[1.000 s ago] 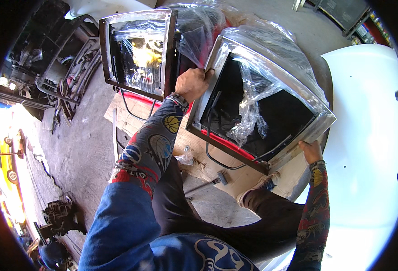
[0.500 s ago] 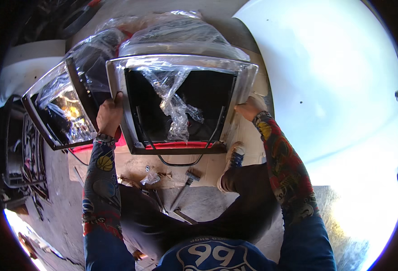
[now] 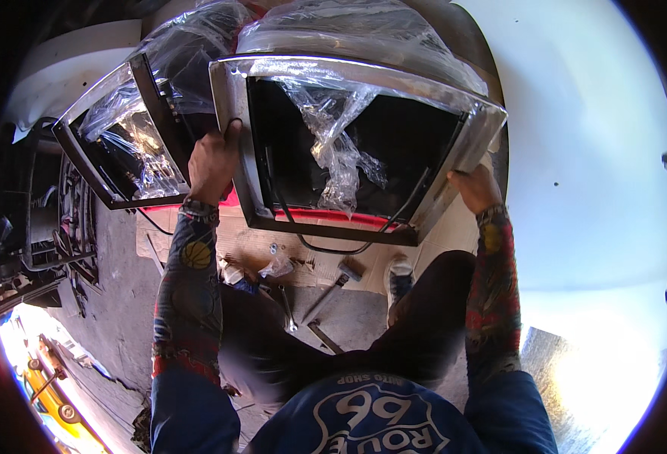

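A large seat wrapped in clear plastic film (image 3: 363,34) has a rectangular grey metal base frame (image 3: 435,198) turned toward me. My left hand (image 3: 214,163) is closed round the left side of this frame. At its right side, my right hand (image 3: 475,185) grips the edge with curled fingers. Crumpled film (image 3: 337,147) hangs across the frame's dark opening, and a bent black bar (image 3: 326,248) loops below its lower edge. Just left of my left hand stands a second wrapped seat with a similar metal frame (image 3: 148,91).
A cardboard sheet (image 3: 197,238) lies under the seats. Near my feet are a hammer (image 3: 332,291), a wrench (image 3: 288,310) and a small plastic bag (image 3: 276,265). A big white panel (image 3: 583,151) stands along my right. Dark metal parts (image 3: 72,219) are piled at the left.
My view has shifted, so most things sit further right or higher. The held frame now looks more tilted, its right side lower. Both hands keep their grip.
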A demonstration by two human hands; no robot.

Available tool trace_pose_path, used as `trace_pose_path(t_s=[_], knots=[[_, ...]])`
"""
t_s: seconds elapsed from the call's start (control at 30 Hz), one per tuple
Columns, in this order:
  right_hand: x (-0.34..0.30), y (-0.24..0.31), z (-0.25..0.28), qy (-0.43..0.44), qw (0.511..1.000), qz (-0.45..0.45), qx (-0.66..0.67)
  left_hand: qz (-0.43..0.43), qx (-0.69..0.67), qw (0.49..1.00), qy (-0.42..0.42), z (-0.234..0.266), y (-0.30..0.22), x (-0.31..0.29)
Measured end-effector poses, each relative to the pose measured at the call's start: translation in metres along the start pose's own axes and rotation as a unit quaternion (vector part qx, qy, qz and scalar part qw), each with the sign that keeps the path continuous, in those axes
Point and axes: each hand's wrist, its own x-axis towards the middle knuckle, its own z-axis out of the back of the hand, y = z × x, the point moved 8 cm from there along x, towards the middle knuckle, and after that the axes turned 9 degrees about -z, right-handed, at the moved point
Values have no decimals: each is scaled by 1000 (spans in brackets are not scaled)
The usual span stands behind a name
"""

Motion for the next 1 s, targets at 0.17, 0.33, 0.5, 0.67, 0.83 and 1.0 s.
trace_pose_path(t_s=[0.17,0.33,0.5,0.67,0.83,1.0], knots=[[-15,-5,-4,-35,998,-56,-2,2,-23,1000,-7,-5,2,1],[-20,2,3,-48,996,-79,-10,-17,-30,999,-5,-8,8,4],[-25,16,7,-47,997,-62,8,1,-22,999,32,-9,9,5],[-18,7,5,-56,992,-116,-15,-2,-47,999,26,-7,-1,8],[-20,9,5,-43,993,-106,-2,46,-97,992,68,-16,2,5],[-27,20,12,-82,995,-59,0,-9,-130,991,20,-15,4,7]])
